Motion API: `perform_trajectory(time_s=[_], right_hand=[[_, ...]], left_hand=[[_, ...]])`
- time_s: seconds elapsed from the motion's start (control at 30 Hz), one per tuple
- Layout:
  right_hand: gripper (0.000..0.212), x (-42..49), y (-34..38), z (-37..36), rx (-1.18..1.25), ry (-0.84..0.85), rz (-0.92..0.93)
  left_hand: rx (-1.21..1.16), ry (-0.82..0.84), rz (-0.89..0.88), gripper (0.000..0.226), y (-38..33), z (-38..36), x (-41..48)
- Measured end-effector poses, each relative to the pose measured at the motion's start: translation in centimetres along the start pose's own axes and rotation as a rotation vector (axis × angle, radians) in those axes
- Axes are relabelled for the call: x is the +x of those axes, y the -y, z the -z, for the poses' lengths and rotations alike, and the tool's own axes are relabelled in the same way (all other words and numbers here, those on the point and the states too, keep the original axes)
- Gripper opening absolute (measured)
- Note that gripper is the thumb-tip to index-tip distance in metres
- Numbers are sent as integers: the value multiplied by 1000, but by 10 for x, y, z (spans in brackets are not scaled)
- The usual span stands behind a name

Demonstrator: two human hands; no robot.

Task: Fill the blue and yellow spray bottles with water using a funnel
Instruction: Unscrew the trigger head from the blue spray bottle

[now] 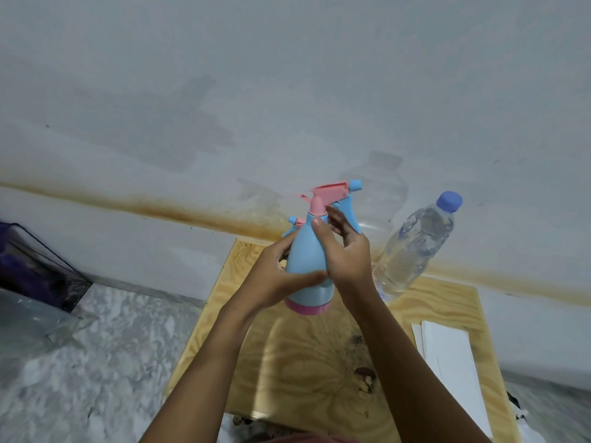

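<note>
**Over the wooden table, the blue bottle is capped and not yet ready to fill**

You are facing a pale wall [287,91] crossed by a rusty stain band, with a small wooden table [303,362] pushed against it on a marbled floor [112,346].

Both your hands hold the blue spray bottle [307,260] in the air above the far half of the table. Your left hand [281,282] wraps the lower body with its thumb laid across the front. Your right hand [348,254] is curled round the neck just under the pink spray head [326,193], thumb pointing up along the shoulder.

This reads as the opening step, taking the head off, since it sits fully on the neck and nothing can go in yet. The next move probably calls for a firm hold on the body while your right hand twists the collar. Then you need somewhere to set the head down.

No funnel is in view, so you will have to find it. The water bottle [412,247], blue-capped and nearly full, stands at the table's far right corner within easy reach.

The spray bottle is opaque blue with a pink base [307,308], so you cannot judge its level from outside. A second small nozzle [292,219] peeks out behind it; whether it belongs to the yellow bottle cannot be told.
</note>
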State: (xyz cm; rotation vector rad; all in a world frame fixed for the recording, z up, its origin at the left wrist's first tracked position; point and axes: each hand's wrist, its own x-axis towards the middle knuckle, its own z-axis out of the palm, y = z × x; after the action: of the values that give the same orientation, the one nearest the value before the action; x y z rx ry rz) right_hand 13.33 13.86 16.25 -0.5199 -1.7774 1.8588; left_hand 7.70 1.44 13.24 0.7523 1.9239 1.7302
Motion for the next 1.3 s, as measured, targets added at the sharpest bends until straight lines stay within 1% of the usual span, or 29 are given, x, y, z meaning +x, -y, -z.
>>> perform_trajectory(time_s=[0.07,0.23,0.4,0.43,0.53,0.57,0.67,0.73,0.83,0.93,1.03,1.1,1.2,1.27,1.3], right_hand=[[32,0,-1,-4,-34,-38,0],[25,1,-1,-5,-6,-61,-39],[36,-2,-5,-12,-89,-21,-20],[34,-3,-4,-12,-108,-32,-8],[18,-4,-4,-11,-117,-71,18],[16,-5,-5,-11,-126,-74,27],[31,-5,-9,-10,-220,-134,73],[29,-4,-12,-7,-258,-156,88],[26,-7,-17,-1,-260,-121,89],[23,-11,-20,-1,-295,-127,86],[27,-14,-23,0,-382,-170,150],[27,-13,-26,3,-430,-169,189],[26,-14,-25,10,-436,-164,222],[19,-14,-18,16,-354,-168,213],[19,-15,-12,20,-316,-176,215]], left_hand=[[11,-7,3,71,3,-2,1],[18,-33,-7,73,5,-4,1],[4,-59,-3,76,8,-8,2],[-2,-63,-4,76,9,-8,2],[-12,-66,-8,75,11,-10,2],[-8,-67,-8,74,13,-10,2],[-11,-62,-16,71,17,-12,2],[-16,-60,-23,71,21,-13,1],[-14,-57,-35,68,27,-16,0],[46,-58,-72,75,34,-20,-1],[164,-78,-150,88,42,-25,-4],[222,-101,-195,87,50,-27,-5],[234,-126,-143,84,61,-30,-8],[240,-118,-82,84,69,-34,-11],[241,-111,-54,83,73,-37,-12]])
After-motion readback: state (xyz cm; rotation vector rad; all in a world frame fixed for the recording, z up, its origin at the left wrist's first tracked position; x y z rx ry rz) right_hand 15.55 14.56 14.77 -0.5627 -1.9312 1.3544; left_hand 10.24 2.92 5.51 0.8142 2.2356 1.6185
